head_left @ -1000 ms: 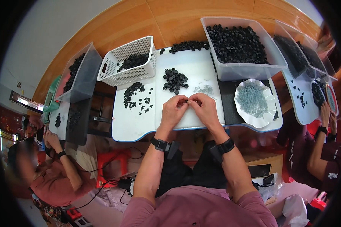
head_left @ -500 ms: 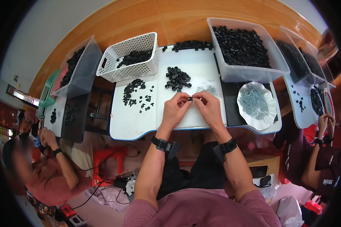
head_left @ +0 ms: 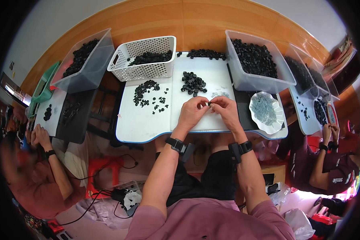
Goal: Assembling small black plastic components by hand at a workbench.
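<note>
Both hands meet over the near part of the white table (head_left: pixel 144 130). Fingertips of my left hand (head_left: pixel 191 113) pinch a small black plastic part (head_left: pixel 208 104); those of my right hand (head_left: pixel 227 113) close on it from the other side. The fingers hide most of this part. Just beyond them lies a heap of round black caps (head_left: pixel 194 83). To its right are small clear pieces (head_left: pixel 220 94). Smaller black parts (head_left: pixel 145 91) are scattered on the left. A white scalloped plate (head_left: pixel 271 130) holds many thin bluish, translucent pieces (head_left: pixel 264 109).
A white perforated basket (head_left: pixel 142 73) and a clear plastic bin (head_left: pixel 264 83), both with black parts, stand along the back. More black parts (head_left: pixel 206 54) lie between them. A person (head_left: pixel 54 172) sits on the left and another (head_left: pixel 324 168) on the right, each at a neighbouring table.
The whole view has shifted slightly. My hands stay together at the small black part, with only slight changes in finger position. The heaps look the same.
</note>
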Tool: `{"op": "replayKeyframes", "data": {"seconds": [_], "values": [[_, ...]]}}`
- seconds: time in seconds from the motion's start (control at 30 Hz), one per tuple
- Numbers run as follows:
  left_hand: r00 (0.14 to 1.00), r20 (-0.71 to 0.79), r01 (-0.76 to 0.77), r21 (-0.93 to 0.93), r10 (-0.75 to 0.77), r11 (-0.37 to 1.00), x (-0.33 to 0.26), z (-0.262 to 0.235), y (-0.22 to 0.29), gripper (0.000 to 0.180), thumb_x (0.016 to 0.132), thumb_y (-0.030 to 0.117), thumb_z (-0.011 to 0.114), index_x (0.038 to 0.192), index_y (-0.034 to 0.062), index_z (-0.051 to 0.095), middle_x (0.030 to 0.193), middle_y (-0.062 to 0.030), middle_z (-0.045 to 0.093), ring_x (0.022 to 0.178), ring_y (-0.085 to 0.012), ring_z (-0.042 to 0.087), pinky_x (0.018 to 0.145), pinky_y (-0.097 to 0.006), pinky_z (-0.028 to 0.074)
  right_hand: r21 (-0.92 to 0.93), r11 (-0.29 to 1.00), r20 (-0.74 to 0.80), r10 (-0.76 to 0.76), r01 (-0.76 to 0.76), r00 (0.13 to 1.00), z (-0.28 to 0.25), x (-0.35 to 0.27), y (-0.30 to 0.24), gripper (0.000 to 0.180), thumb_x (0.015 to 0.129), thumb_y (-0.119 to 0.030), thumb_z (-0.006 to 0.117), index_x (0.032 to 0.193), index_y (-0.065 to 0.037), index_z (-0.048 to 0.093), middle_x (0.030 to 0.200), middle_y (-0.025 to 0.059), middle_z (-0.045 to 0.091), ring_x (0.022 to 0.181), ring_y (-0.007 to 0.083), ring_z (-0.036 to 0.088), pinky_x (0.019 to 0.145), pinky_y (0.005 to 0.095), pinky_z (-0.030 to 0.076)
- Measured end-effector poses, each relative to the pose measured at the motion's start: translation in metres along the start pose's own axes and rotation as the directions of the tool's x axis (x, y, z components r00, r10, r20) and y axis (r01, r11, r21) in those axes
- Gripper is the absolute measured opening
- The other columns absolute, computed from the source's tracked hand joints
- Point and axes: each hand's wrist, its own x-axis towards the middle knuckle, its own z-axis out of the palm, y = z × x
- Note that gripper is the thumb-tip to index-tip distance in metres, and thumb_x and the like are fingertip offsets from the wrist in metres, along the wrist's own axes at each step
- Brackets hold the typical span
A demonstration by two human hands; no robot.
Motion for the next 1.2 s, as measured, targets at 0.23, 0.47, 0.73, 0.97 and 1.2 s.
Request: {"op": "replayKeyframes", "data": {"seconds": [0.23, 0.47, 0.73, 0.97, 1.2], "values": [[0.913, -0.408, 0.110, 0.256, 0.005, 0.960, 0.003, 0.000, -0.015, 0.030, 0.081, 0.010, 0.081, 0.109, 0.0048, 0.071, 0.083, -0.0057, 0.065, 0.068, -0.0200, 0.059, 0.064, -0.034, 0.051, 0.046, 0.998, -0.175, -0.037, 0.046, 0.984, 0.001, 0.000, 0.004, 0.014, 0.094, -0.002, 0.070, 0.108, 0.002, 0.072, 0.094, 0.0042, 0.073, 0.081, 0.0105, 0.070, 0.072, 0.0228, 0.051], [0.973, -0.230, 0.148, 0.518, -0.030, 0.842, 0.019, -0.005, -0.009, 0.031, 0.080, 0.017, 0.084, 0.103, 0.0031, 0.070, 0.085, -0.0092, 0.065, 0.077, -0.0301, 0.064, 0.073, -0.044, 0.053, 0.095, 0.992, -0.159, -0.063, 0.079, 0.985, 0.004, -0.001, 0.004, 0.013, 0.094, -0.003, 0.071, 0.106, 0.002, 0.072, 0.093, 0.0023, 0.073, 0.081, 0.0085, 0.068, 0.075, 0.0230, 0.053], [0.955, 0.190, 0.064, 0.618, -0.227, 0.784, 0.044, -0.036, 0.025, 0.040, 0.081, 0.022, 0.082, 0.114, 0.0024, 0.073, 0.095, -0.0154, 0.074, 0.088, -0.0302, 0.071, 0.081, -0.040, 0.056, 0.093, 0.995, -0.145, -0.021, 0.034, 0.989, -0.002, -0.001, 0.005, 0.013, 0.093, -0.004, 0.072, 0.106, 0.000, 0.074, 0.085, -0.0002, 0.071, 0.076, 0.0052, 0.063, 0.069, 0.0217, 0.051], [0.949, 0.229, 0.041, 0.592, -0.217, 0.805, 0.043, -0.032, 0.016, 0.032, 0.085, 0.014, 0.079, 0.115, 0.0024, 0.074, 0.096, -0.0133, 0.075, 0.084, -0.0244, 0.072, 0.080, -0.036, 0.056, 0.081, 0.996, -0.175, -0.017, 0.032, 0.984, 0.001, 0.000, 0.007, 0.013, 0.092, -0.004, 0.073, 0.105, 0.000, 0.074, 0.084, -0.0009, 0.070, 0.075, 0.0048, 0.062, 0.068, 0.0211, 0.049], [0.940, 0.132, 0.334, -0.165, -0.315, 0.928, 0.005, -0.008, 0.001, 0.024, 0.095, 0.006, 0.074, 0.117, -0.0011, 0.070, 0.105, -0.0105, 0.078, 0.094, -0.0118, 0.073, 0.084, -0.026, 0.057, 0.021, 0.990, -0.251, -0.127, 0.136, 0.960, 0.006, -0.005, 0.010, 0.015, 0.090, -0.002, 0.074, 0.105, -0.001, 0.076, 0.090, 0.0017, 0.071, 0.075, 0.0066, 0.063, 0.068, 0.0219, 0.049]]}}
